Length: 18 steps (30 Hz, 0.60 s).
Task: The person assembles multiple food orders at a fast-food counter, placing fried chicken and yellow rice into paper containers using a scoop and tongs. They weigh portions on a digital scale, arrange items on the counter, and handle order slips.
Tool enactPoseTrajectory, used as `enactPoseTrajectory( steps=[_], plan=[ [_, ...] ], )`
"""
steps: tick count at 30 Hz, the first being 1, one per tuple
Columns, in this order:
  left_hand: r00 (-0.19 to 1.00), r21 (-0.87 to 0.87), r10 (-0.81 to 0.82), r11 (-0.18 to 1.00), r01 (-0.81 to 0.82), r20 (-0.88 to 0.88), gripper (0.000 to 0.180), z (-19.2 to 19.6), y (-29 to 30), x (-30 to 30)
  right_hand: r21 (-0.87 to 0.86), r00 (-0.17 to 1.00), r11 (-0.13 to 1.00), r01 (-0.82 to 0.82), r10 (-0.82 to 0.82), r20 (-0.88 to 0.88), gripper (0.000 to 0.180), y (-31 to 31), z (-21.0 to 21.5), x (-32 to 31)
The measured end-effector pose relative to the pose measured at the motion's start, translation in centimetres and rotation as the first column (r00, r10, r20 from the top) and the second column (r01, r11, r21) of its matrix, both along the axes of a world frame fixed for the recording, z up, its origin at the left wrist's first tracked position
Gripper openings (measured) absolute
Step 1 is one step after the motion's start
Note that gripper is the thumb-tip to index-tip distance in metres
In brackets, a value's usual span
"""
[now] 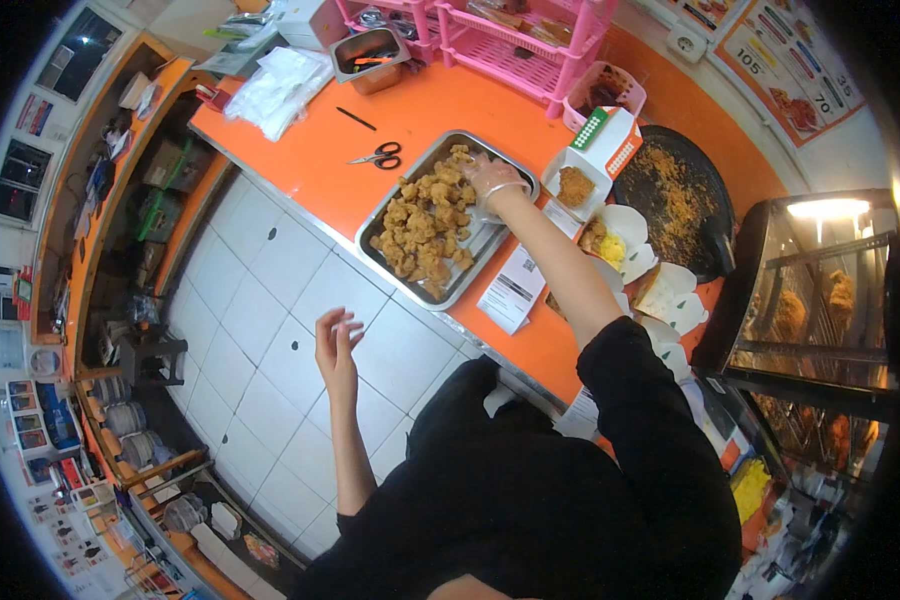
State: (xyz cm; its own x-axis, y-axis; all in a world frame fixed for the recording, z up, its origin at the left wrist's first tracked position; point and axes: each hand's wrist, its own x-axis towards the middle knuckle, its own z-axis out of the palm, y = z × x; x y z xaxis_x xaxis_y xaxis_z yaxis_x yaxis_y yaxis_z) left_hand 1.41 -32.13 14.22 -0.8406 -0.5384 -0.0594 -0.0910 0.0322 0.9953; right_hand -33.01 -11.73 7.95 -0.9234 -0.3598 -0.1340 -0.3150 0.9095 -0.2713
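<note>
A metal tray (503,232) on the orange counter holds a heap of golden fried chicken pieces (420,225). My right hand (496,182), in a clear plastic glove, reaches into the tray's far right part, beside the chicken. Its fingers look curled, and what they close on is hidden. Bare and raised over the floor, left of the counter edge, my left hand (337,338) is open with nothing in it. Just right of the tray, a white open box (580,180) holds a breaded piece. Open food boxes (625,240) with yellow and brown food stand nearer.
Scissors (378,157) and a black pen (356,119) lie left of the tray. Behind are a metal container (369,62), plastic bags (282,90) and pink racks (515,55). A black pan of crumbs (673,200), a printed slip (513,288) and a lit display cabinet (810,290) are right.
</note>
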Motion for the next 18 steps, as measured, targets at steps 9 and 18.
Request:
enactPoseTrajectory(
  steps=[9,18],
  plan=[
    [0.995,0.035,-0.100,0.994,0.100,0.022,0.021,-1.1,2.8,1.9,-0.096,0.984,0.995,-0.039,0.055,0.172,0.049,3.2,4.7,0.0],
    [0.577,0.046,-0.817,0.577,0.816,0.013,0.021,0.5,16.8,-3.7,-0.848,0.757,-0.036,0.528,0.473,0.451,0.034,13.5,11.8,9.1]
  ],
)
